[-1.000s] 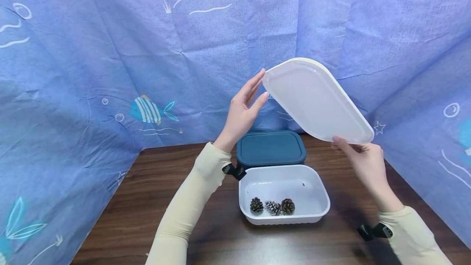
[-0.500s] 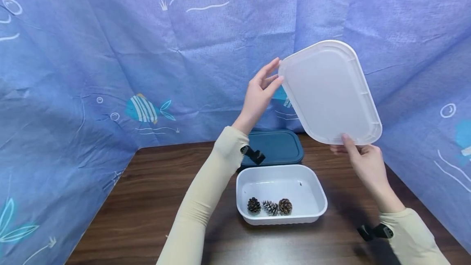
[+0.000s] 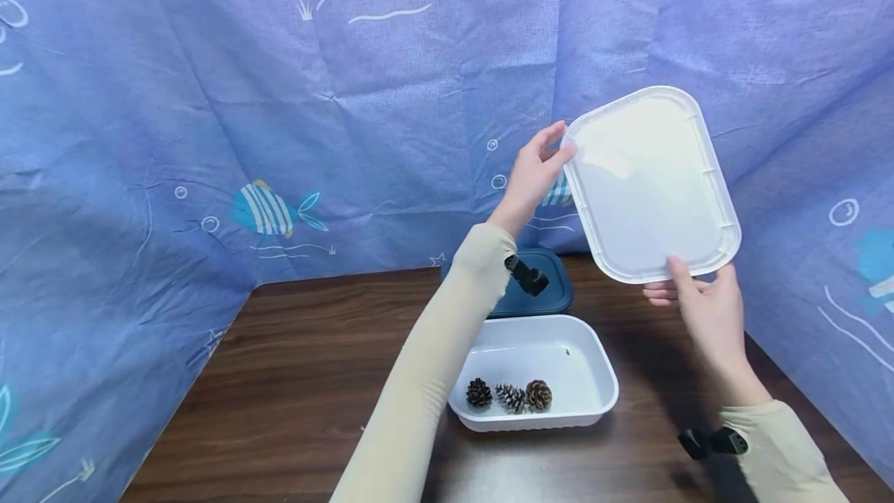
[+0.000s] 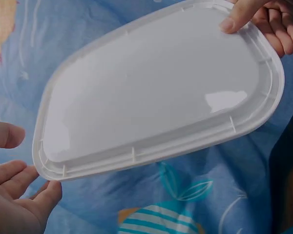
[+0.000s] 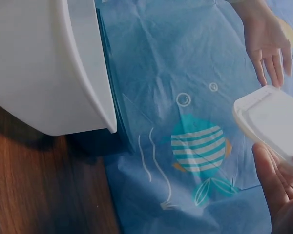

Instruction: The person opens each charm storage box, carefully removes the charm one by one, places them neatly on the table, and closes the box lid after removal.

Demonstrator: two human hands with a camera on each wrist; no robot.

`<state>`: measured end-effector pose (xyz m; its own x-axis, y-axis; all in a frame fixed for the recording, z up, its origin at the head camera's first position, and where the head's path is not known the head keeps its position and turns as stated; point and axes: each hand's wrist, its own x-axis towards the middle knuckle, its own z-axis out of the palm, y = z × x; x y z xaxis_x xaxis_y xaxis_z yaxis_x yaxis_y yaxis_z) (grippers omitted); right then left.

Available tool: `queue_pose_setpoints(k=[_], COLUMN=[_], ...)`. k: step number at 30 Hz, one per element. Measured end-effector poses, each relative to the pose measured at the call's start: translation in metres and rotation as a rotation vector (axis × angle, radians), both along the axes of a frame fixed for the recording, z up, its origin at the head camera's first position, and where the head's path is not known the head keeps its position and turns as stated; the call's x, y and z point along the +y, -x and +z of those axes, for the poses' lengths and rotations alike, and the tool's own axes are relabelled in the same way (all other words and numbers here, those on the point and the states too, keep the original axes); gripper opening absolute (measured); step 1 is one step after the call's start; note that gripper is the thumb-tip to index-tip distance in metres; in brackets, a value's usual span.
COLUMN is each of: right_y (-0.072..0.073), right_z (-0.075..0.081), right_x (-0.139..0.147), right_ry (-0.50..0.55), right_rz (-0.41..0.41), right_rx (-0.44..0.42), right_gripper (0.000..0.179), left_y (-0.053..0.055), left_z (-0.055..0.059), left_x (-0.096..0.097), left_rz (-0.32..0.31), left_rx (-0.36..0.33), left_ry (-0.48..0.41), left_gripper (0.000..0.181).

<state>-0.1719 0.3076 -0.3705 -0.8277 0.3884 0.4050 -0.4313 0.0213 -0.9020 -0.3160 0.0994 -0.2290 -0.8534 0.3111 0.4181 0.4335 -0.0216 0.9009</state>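
A white plastic lid [image 3: 649,185] is held up tilted above the table on the right, its ribbed inner face toward the head camera. My right hand [image 3: 708,324] pinches its lower edge, thumb on the inner face and fingers behind. At the opposite corner is my left hand [image 3: 532,177]. In the left wrist view, the left fingertips [image 4: 51,190] touch the rim while the thumb stands apart from it. Below sits a white rectangular container [image 3: 538,422], uncovered. Three pine cones [image 3: 538,395] lie inside along its near wall. My left forearm hides its left side.
Directly behind the white container is a dark blue lidded box [image 3: 553,286], partly covered by my left arm. Both stand on a dark wooden table [image 3: 293,402]. A blue cloth [image 3: 391,138] with sea drawings hangs behind and at both sides.
The lid has tipped more upright and shifted right, showing more of its inner face. My left hand has moved right along with it; the right hand keeps its grip and shifts slightly.
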Motion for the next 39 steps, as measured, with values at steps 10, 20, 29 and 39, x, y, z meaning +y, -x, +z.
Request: queue_pose_setpoints(k=[10, 20, 29, 39], right_y=[-0.007, -0.004, -0.004, 0.005], right_z=[-0.01, -0.02, -0.035, -0.051], right_x=[0.013, 0.028, 0.044, 0.06], right_ry=[0.008, 0.078, -0.123, -0.211], right_rz=[-0.113, -0.06, -0.034, 0.057], right_rx=[-0.157, -0.171, -0.266, -0.476], right_gripper=[0.039, 0.096, 0.074, 0.083], left_y=[0.013, 0.023, 0.025, 0.018], left_z=[-0.036, -0.074, -0.109, -0.132], left_x=[0.03, 0.035, 0.04, 0.048], left_rz=[0.048, 0.025, 0.029, 0.068], left_rx=[-0.144, -0.264, -0.363, -0.472], left_ry=[0.047, 0.118, 0.176, 0.179], left_gripper=[0.055, 0.061, 0.065, 0.066])
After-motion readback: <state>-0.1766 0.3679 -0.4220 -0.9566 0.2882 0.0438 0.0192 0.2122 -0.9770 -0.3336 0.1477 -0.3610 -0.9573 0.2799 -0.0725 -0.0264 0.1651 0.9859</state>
